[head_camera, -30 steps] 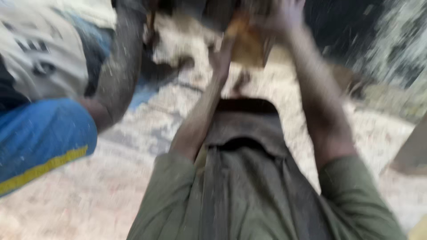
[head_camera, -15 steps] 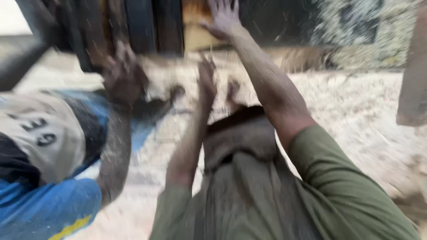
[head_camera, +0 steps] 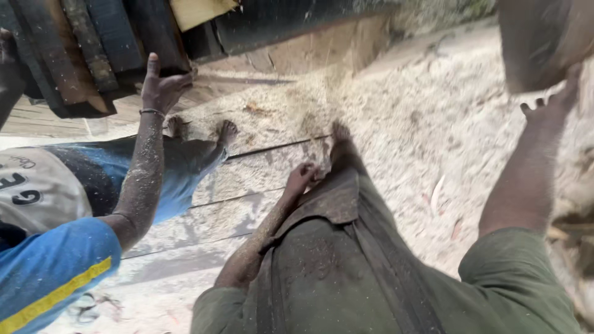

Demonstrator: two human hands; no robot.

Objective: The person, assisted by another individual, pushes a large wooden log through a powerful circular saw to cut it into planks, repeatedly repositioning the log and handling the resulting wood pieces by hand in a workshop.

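My left hand (head_camera: 301,177) hangs low by my olive trouser leg (head_camera: 337,204), fingers curled loosely with nothing seen in them. My right hand (head_camera: 549,104) is raised at the right, fingers apart, its fingertips against the underside of a big brown wooden block (head_camera: 538,43). A co-worker in a blue shirt (head_camera: 49,272) stands at the left. That person's sawdust-covered hand (head_camera: 162,85) reaches up to a stack of dark planks (head_camera: 93,55).
Sawdust (head_camera: 396,124) covers the ground and the pale floor boards (head_camera: 241,185). My bare foot (head_camera: 340,133) and the co-worker's bare feet (head_camera: 226,131) stand on them. A pale yellow board end (head_camera: 201,11) sticks out above the dark planks.
Both my hands were up at a wooden piece ahead. My left hand has dropped to my leg and my right hand has swung out to the right. The view has shifted.
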